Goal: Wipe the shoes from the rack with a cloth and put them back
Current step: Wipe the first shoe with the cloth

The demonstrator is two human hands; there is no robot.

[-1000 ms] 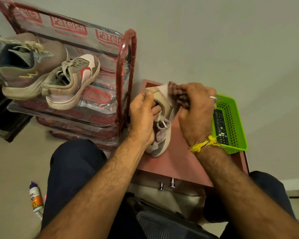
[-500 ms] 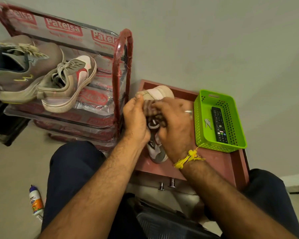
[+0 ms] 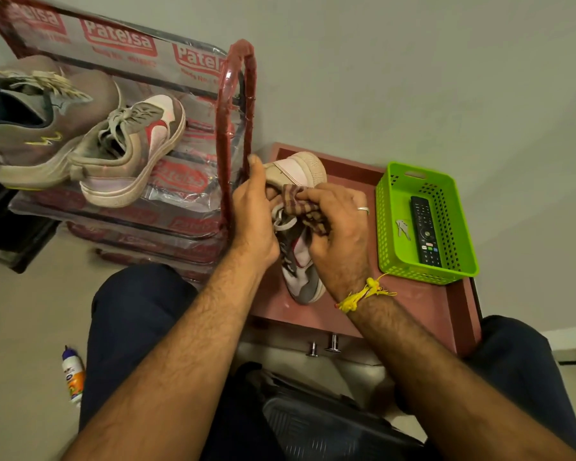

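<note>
Two hands work one white-and-grey sneaker [image 3: 301,261] lying near the left edge of the red side table [image 3: 423,304]. The left hand [image 3: 255,221] grips its side; the right hand [image 3: 338,234] pinches a checked cloth [image 3: 301,204] against the laces, so wiping appears underway. Next likely comes turning the sneaker, then returning it to the shoe rack [image 3: 235,128]. Both hands hide its middle.

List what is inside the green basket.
The green basket holds a black remote control lying flat and a small set of keys beside it. Nothing else shows; the near wall hides little.
</note>
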